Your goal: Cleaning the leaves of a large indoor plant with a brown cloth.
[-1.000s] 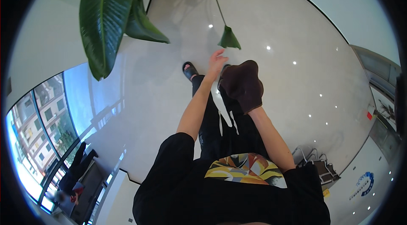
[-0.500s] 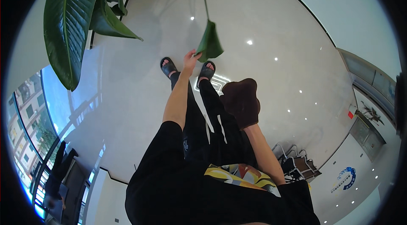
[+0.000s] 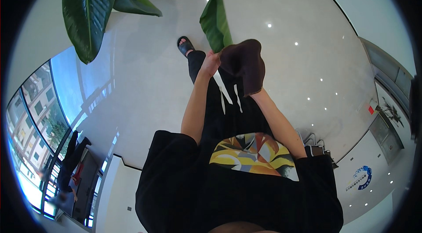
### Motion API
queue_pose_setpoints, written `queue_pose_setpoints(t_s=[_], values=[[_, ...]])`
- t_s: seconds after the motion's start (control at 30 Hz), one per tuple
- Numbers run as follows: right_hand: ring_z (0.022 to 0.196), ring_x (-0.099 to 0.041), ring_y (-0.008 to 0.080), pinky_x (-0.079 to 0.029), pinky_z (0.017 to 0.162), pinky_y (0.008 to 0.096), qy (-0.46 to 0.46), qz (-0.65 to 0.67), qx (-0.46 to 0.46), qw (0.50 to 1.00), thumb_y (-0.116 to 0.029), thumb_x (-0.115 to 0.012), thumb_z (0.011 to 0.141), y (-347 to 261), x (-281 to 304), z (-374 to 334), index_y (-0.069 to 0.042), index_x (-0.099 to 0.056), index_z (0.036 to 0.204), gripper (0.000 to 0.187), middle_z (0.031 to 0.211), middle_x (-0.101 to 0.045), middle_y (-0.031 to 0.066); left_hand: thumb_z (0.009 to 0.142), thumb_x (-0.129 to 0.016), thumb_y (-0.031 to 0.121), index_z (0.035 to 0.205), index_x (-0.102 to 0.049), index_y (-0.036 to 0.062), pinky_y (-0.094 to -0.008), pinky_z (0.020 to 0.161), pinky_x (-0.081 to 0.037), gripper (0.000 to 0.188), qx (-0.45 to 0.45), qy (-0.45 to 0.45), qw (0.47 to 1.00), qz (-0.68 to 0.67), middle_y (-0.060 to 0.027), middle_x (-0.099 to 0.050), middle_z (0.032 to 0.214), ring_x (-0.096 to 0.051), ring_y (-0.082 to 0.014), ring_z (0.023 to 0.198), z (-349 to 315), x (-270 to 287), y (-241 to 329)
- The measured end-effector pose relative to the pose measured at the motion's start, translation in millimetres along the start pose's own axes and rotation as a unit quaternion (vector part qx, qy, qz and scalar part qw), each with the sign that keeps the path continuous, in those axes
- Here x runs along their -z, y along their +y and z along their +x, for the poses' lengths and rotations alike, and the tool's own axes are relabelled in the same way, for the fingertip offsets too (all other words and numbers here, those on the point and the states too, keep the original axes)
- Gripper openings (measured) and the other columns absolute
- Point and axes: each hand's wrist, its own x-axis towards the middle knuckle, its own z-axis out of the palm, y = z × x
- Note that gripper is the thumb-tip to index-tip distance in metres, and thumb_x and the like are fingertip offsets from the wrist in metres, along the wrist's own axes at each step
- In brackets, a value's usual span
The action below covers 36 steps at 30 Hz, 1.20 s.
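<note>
A single green leaf (image 3: 215, 20) hangs on a thin stem in front of me, its lower tip toward my body. My left hand (image 3: 211, 62) is closed on that lower end, with the fingers pinched together. A dark brown cloth mitt (image 3: 252, 68) covers my right hand (image 3: 241, 64) down to the wrist, so its fingers are hidden. The mitt's left side meets the leaf's lower right edge, right beside my left fingers. Whether the mitt grips the leaf cannot be made out.
Large leaves (image 3: 90, 9) of a plant reach in at the upper left. My sandalled foot (image 3: 185, 46) stands on the glossy pale floor (image 3: 290, 79). Chairs (image 3: 314, 145) stand at the right behind my arm. Another person (image 3: 68, 167) is by the windows at the left.
My right hand in the mitt has risen and moved left to the leaf's lower edge. My left hand keeps hold of the leaf, which now hangs stretched longer toward me. The view has shifted.
</note>
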Motion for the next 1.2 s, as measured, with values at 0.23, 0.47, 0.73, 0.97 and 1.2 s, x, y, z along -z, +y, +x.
queue_pose_setpoints(t_s=[0.23, 0.47, 0.73, 0.97, 1.2], values=[[0.112, -0.057, 0.0232, -0.046, 0.097, 0.0347, -0.083, 0.034, 0.087, 0.992, -0.013, -0.056, 0.095, -2.6, -30.3, -3.3, -0.001, -0.049, 0.130, 0.038, 0.121, -0.057, 0.0131, 0.094, -0.057, 0.011, 0.121, -0.057, 0.0014, -0.0310, 0.090, -0.051, 0.028, -0.182, 0.017, 0.937, 0.298, -0.0071, -0.065, 0.112, -0.064, -0.0177, 0.101, -27.7, -3.3, -17.9], [0.115, -0.053, 0.0258, -0.043, 0.098, 0.0351, 0.000, -0.031, 0.177, 0.984, -0.021, -0.059, 0.091, -20.3, -26.8, 69.5, -0.004, -0.051, 0.127, 0.040, 0.124, -0.055, 0.0139, 0.102, -0.047, 0.016, 0.114, -0.058, -0.0008, -0.0249, 0.085, -0.040, 0.023, -0.232, 0.154, 0.927, 0.250, -0.0038, -0.054, 0.101, -0.050, -0.0110, 0.093, -41.6, -51.6, -10.6], [0.103, -0.050, 0.0315, -0.041, 0.089, 0.0409, 0.105, -0.408, 0.299, 0.856, -0.022, -0.070, 0.072, -62.4, -33.4, 96.2, -0.007, -0.057, 0.120, 0.052, 0.118, -0.058, 0.0104, 0.103, -0.047, 0.018, 0.131, -0.051, -0.0032, -0.0229, 0.094, -0.036, 0.035, -0.182, 0.191, 0.947, 0.185, -0.0024, -0.055, 0.118, -0.049, -0.0117, 0.105, -49.6, -72.9, -2.7], [0.133, -0.037, 0.0405, -0.035, 0.104, 0.0454, -0.058, -0.482, 0.337, 0.806, -0.025, -0.063, 0.079, -27.4, -41.0, 74.9, 0.003, -0.041, 0.139, 0.069, 0.144, -0.039, 0.0258, 0.105, -0.039, 0.029, 0.143, -0.038, 0.0018, -0.0288, 0.104, -0.038, 0.047, -0.151, 0.134, 0.979, -0.027, -0.0046, -0.051, 0.135, -0.048, -0.0142, 0.123, -53.9, -83.8, 10.5], [0.142, -0.019, 0.0467, -0.021, 0.116, 0.0487, -0.163, -0.357, 0.315, 0.864, -0.023, -0.053, 0.087, -15.1, -61.5, 45.7, 0.009, -0.021, 0.145, 0.074, 0.149, -0.023, 0.0331, 0.105, -0.034, 0.033, 0.144, -0.035, 0.0049, -0.0332, 0.108, -0.036, 0.048, -0.128, 0.113, 0.979, -0.113, -0.0051, -0.048, 0.138, -0.047, -0.0185, 0.127, -67.2, -77.8, 10.1]])
